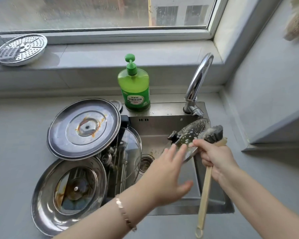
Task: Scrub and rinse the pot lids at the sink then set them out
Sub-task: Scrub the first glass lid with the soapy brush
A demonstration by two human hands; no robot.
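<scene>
Here the soapy glass lid (191,133) stands tilted over the right of the sink (162,125), knob to the left, probably so the suds drain into the basin. The left hand (169,171), fingers straight, lies flat against the lid's near rim, seemingly to steady it. The right hand (217,159) grips the wooden brush (205,183) by its handle, bristles at the lid's right edge. A stained steel lid (83,118) and a glass-centred lid (45,195) lie on the left, likely queued for scrubbing.
</scene>
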